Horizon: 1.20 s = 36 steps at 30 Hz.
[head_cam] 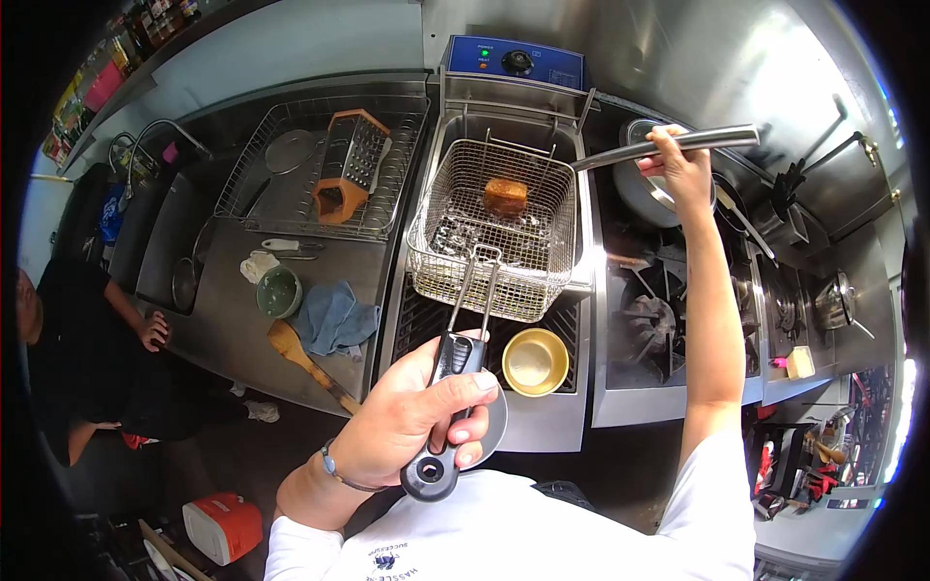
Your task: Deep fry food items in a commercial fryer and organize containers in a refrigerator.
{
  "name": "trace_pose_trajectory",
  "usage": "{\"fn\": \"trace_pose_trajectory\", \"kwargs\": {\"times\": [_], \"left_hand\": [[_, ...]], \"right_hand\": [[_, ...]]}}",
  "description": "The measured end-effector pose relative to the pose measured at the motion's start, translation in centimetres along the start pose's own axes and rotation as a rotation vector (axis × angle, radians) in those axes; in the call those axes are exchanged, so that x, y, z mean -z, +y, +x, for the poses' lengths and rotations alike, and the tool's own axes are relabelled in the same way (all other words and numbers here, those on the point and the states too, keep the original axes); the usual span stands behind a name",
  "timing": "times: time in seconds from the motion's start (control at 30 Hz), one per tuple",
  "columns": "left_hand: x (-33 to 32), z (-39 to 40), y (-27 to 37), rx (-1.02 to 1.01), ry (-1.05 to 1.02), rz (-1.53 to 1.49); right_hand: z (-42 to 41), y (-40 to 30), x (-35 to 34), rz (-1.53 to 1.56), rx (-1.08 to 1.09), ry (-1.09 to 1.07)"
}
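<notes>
My left hand (429, 414) grips the black handle (459, 356) of a wire fryer basket (501, 290), which is tilted over an electric deep fryer (581, 240). One browned block of food (506, 196) lies in the basket, and the oil bubbles beneath the mesh. My right hand (679, 163) holds the long metal handle (625, 154) of a utensil, reaching in from the right. Its tip meets the basket's right rim, and I cannot tell what kind of utensil it is. A gold metal bowl (535, 362) stands on the grill grate in front of the fryer.
Left of the fryer are a wire dish rack (254, 156) with a box grater (356, 152), a green bowl (279, 292), a blue cloth (336, 316) and a wooden spatula (309, 363). A gas stove (654, 319) carries a pot (639, 192). Another person (94, 312) stands at left.
</notes>
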<state>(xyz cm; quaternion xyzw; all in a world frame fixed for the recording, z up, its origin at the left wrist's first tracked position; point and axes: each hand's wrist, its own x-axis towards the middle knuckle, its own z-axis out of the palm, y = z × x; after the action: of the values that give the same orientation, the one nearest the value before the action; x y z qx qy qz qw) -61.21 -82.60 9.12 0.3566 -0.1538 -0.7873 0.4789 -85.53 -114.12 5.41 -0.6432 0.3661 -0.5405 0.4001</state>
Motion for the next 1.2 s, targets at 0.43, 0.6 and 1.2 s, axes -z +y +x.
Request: {"fn": "trace_pose_trajectory", "kwargs": {"times": [0.43, 0.6, 1.2], "left_hand": [[0.3, -1.0, 0.3, 0.035, -0.01, -0.024], [0.0, -1.3, 0.4, 0.021, -0.003, -0.02], [-0.1, -2.4, 0.4, 0.018, -0.016, -0.078]], "right_hand": [[0.3, -4.4, 3.4, 0.043, 0.07, 0.146], [0.1, -6.5, 3.5, 0.045, 0.099, 0.178], [-0.5, -7.9, 5.0, 0.07, 0.172, 0.202]]}}
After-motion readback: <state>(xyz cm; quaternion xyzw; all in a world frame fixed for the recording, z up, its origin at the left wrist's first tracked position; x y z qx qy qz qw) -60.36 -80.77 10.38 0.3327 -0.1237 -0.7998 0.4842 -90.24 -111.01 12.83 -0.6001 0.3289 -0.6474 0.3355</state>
